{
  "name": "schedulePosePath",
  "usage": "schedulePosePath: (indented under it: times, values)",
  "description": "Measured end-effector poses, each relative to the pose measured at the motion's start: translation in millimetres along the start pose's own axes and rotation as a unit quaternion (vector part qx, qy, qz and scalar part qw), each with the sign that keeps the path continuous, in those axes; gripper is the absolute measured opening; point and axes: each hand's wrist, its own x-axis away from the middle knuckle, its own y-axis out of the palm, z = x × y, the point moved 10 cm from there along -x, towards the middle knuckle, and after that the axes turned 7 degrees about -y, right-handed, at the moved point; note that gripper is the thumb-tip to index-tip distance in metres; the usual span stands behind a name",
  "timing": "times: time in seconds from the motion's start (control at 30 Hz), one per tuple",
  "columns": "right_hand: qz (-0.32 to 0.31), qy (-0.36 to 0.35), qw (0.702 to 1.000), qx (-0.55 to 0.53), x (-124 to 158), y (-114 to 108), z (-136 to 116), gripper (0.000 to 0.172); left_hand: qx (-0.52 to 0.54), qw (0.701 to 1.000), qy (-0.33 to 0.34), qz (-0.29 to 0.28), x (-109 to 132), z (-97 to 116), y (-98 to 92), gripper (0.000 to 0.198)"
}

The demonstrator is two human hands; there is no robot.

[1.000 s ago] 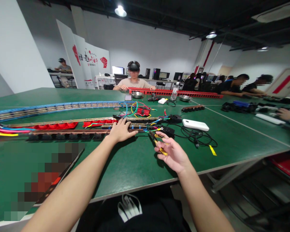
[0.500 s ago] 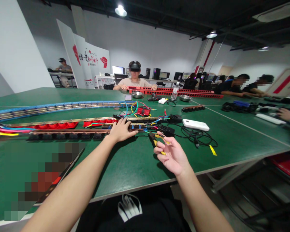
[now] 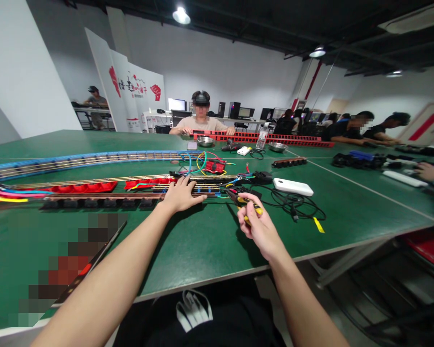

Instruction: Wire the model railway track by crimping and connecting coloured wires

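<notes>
My left hand lies with its fingers spread over a long strip of rails with black blocks along its side. In my right hand are pliers with yellow-and-black handles, my fingers wrapped round them. Their dark jaws point left toward the strip's right end, close to a thin green wire; whether they touch it I cannot tell. Just beyond the jaws, a black connector block is partly hidden by the pliers. Red trays lie behind the strip.
A white power bank and a coiled black cable lie to the right. Behind the strip curves a blue track. A bottle and metal bowls stand farther back. Across the table a person holds a red slotted beam.
My right hand has turned over and closed round the pliers' handles, which were held more loosely with fingers up. The left hand stays in place.
</notes>
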Motion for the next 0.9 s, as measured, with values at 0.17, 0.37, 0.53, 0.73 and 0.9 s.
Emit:
schedulePosePath:
  times: [0.17,0.37,0.53,0.73,0.9]
  values:
    - [0.002,-0.01,0.999,0.034,-11,-4,10,0.051,-0.009,1.0,0.005,-0.001,0,1,-0.2,0.086]
    - [-0.036,-0.021,0.996,0.077,-13,-1,17,0.051,-0.008,1.0,0.004,0.002,0,2,-1.1,0.086]
    - [-0.026,-0.024,0.991,0.13,-15,-10,23,0.051,-0.007,1.0,0.004,0.002,0,1,-0.1,0.087]
    - [-0.03,-0.03,0.988,0.149,-14,-11,22,0.051,-0.009,1.0,0.002,0.002,-1,0,1.5,0.089]
    - [-0.05,-0.021,0.988,0.145,-12,-4,21,0.052,-0.011,1.0,0.005,0.01,-1,1,0.4,0.088]
